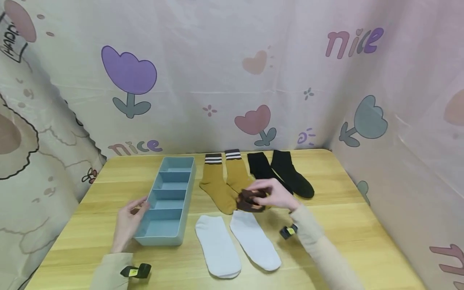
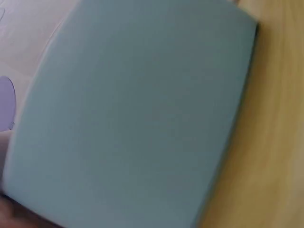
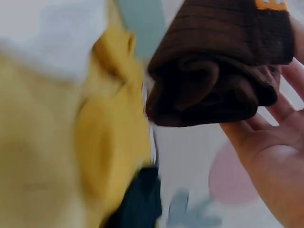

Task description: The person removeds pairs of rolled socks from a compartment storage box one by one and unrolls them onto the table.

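Note:
In the head view my left hand (image 1: 128,221) grips the left rim of a blue-grey storage box (image 1: 163,239) with four compartments. The box's outer wall (image 2: 137,114) fills most of the left wrist view, with fingers at its edge. My right hand (image 1: 277,195) holds rolled-up dark brown socks (image 1: 249,201) above the toes of a mustard pair. Close up, the brown roll (image 3: 213,71) shows ribbed fabric and an orange patch, with the right palm (image 3: 280,156) beside it. The compartments hold nothing visible.
Two mustard socks (image 1: 214,177) with striped cuffs lie right of the box. Beyond them are two black socks (image 1: 295,177). Two white socks (image 1: 217,245) lie flat nearer the front. A printed curtain (image 1: 203,72) encloses the wooden table (image 1: 337,225) at the back and sides.

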The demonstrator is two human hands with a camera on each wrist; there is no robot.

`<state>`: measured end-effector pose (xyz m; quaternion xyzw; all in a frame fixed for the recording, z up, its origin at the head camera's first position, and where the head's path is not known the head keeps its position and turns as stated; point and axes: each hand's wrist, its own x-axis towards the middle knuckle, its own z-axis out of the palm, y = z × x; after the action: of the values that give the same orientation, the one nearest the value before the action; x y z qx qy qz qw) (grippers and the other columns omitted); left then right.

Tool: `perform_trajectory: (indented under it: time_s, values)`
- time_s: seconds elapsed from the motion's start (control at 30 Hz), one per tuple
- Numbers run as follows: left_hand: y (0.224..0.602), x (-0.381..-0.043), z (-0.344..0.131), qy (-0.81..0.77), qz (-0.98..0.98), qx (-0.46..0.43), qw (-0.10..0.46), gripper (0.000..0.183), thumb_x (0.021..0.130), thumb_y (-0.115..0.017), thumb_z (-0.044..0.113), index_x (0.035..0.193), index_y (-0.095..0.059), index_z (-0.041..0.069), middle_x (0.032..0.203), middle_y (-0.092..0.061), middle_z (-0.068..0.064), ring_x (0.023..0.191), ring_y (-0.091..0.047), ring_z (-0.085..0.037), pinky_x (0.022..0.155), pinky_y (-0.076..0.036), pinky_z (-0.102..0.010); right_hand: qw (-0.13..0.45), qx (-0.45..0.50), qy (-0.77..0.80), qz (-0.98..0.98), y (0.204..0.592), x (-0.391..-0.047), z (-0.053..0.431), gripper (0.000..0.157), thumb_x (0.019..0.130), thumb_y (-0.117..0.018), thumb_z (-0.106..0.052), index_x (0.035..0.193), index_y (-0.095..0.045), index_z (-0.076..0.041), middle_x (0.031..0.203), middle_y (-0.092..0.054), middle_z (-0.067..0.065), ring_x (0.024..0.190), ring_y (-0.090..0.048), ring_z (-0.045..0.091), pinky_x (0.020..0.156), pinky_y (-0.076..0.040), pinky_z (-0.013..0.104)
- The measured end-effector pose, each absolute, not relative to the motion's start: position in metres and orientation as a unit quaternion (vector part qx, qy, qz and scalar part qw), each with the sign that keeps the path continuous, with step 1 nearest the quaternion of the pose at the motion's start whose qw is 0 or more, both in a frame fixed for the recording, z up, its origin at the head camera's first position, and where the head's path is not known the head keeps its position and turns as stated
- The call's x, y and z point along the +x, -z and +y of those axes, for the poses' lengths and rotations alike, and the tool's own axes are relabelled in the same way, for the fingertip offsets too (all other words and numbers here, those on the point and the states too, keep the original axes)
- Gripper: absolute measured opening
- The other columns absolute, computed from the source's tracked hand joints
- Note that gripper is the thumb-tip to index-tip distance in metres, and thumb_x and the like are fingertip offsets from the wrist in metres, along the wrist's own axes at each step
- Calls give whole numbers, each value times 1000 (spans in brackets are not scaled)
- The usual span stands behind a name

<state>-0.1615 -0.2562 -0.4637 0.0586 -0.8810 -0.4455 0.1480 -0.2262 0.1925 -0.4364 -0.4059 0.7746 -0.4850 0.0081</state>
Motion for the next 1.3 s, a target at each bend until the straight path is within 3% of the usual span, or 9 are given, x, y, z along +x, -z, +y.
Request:
perform_trajectory:
  time_s: [0.1,0.2,0.27,0.4,0.5,0.6,0.83,1.07,1.3]
  values:
    - [442,-155,-239,377,-902,-5,212,35,92,-68,5,125,-66,-5,102,-64,-20,76,-50,-3,64,-40,-17,13,-390,471,791,447,-208,225,30,82,-76,4,111,-75,-1,108,-74,16,99,-64,5,84,-52,19]
    - [416,-145,-199,361,-885,-105,275,37,84,-74,-1,120,-68,-5,100,-65,-19,79,-53,-18,67,-44,-23,25,-371,453,810,455,-197,250,33,80,-75,6,111,-76,-5,107,-74,13,97,-63,4,84,-51,18]
    - [406,-137,-164,378,-862,-194,278,38,80,-77,-3,117,-69,-3,97,-68,-15,82,-59,-23,72,-51,-27,36,-361,439,822,460,-195,261,35,79,-75,6,111,-76,-8,106,-74,10,96,-62,5,84,-50,19]
    - [412,-128,-89,431,-828,-333,132,37,83,-77,4,120,-69,3,100,-71,-7,91,-67,-20,84,-57,-32,72,-330,425,839,471,-190,274,33,78,-75,5,106,-70,-12,97,-71,6,89,-58,5,78,-49,21]
    - [427,-131,-43,437,-829,-348,-21,40,89,-75,15,127,-66,7,110,-71,-6,103,-67,-21,93,-55,-32,93,-295,436,845,477,-186,281,28,80,-77,0,103,-65,-10,93,-67,6,85,-56,3,74,-49,21]
    - [439,-140,-9,405,-841,-345,-99,49,88,-77,19,133,-61,7,117,-67,-7,110,-64,-22,96,-52,-32,99,-270,461,840,482,-182,287,26,81,-79,-3,104,-67,-9,98,-68,7,86,-58,4,76,-50,22]
    - [452,-162,39,362,-856,-348,-121,63,77,-86,14,132,-57,7,121,-60,-8,103,-65,-22,86,-51,-21,118,-272,528,796,492,-174,297,22,85,-75,0,106,-68,0,106,-70,-6,94,-63,3,84,-52,21]
    - [467,-176,58,398,-847,-335,-113,37,74,-86,6,105,-66,6,91,-68,-5,68,-58,-2,65,-47,-12,120,-279,558,772,496,-172,301,24,89,-71,-1,112,-68,3,110,-71,-14,98,-64,3,85,-53,22]
    - [467,-177,61,420,-845,-306,-128,25,75,-86,8,95,-70,9,81,-74,-4,66,-61,0,67,-48,-14,182,-292,672,656,515,-173,329,38,100,-46,8,136,-55,9,135,-67,-5,123,-62,8,102,-50,22]
